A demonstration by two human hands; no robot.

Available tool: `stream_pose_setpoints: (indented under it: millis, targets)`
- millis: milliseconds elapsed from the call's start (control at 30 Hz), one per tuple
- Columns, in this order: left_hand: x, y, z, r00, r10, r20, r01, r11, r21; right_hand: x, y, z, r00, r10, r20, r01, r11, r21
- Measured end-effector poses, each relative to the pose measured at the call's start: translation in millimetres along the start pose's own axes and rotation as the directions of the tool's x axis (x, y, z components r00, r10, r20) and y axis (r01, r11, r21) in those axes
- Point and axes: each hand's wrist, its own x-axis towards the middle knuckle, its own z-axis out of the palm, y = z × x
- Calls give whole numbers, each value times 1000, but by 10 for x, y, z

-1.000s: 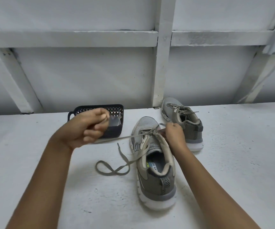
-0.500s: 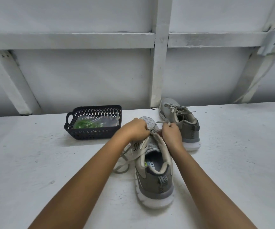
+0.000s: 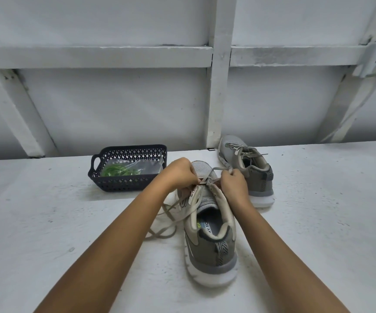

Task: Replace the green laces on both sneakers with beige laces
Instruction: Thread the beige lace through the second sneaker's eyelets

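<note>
Closest to the camera, the near sneaker point(image 3: 209, 245) stands upright on the white surface point(image 3: 47, 233), heel toward the viewer and toe pointing away. Its beige lace point(image 3: 166, 222) trails off the left side in loose loops on the surface. Both hands meet over the lower eyelets. The left hand point(image 3: 180, 175) has its fingers curled tight, pinching the lace at the left eyelet row. The right hand point(image 3: 233, 184), also curled, pinches the other run of lace, which arcs up over the toe. Which eyelet is being threaded is hidden behind the knuckles. Farther left sits a dark perforated basket point(image 3: 106, 179) holding a clear plastic bag point(image 3: 146, 166) and the green laces point(image 3: 119, 170). Behind the right hand the far sneaker point(image 3: 250, 172) stands, seemingly laced in a pale lace. A white panelled wall point(image 3: 115, 109) with a vertical post point(image 3: 221, 86) closes the back.
</note>
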Motion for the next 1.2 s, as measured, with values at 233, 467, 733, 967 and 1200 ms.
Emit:
stream_pose_setpoints:
  millis: [233, 467, 733, 967, 1200]
  targets:
    - [-60, 40, -47, 996, 47, 81, -52, 997, 65, 37, 39, 15, 1000, -10, 22, 10, 1000, -18]
    - [-23, -38, 8, 994, 46, 94, -31, 988, -151, 54, 65, 27, 1000, -10, 21, 10, 1000, -7]
    - [-372, -272, -417, 869, 416, 270, -167, 759, -629, 86, 100, 21, 999, 12, 38, -12, 1000, 16]
    - [-634, -504, -590, 599, 659, 454, -193, 669, -717, 78, 99, 11, 996, -43, 73, 44, 999, -17]
    - [-663, -494, -652, 572, 536, 621, -158, 815, -558, 34, 93, -17, 984, -62, 167, 55, 997, 47]
